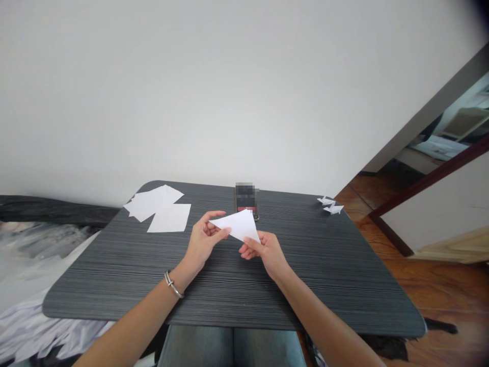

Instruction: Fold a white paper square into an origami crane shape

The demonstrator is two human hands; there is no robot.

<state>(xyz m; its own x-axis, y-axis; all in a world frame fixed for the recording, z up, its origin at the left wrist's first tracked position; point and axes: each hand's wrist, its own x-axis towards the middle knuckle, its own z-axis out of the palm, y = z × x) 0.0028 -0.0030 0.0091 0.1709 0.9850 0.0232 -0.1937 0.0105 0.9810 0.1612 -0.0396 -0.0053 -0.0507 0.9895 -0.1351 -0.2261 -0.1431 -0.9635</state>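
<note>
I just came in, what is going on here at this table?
A person holds a white paper triangle between the left hand and the right hand, above a dark grey wood-grain table. Loose white paper sheets lie towards the far left of the table, and small folded paper pieces sit near the far right corner. A blurred upright object stands at the far edge.
</note>
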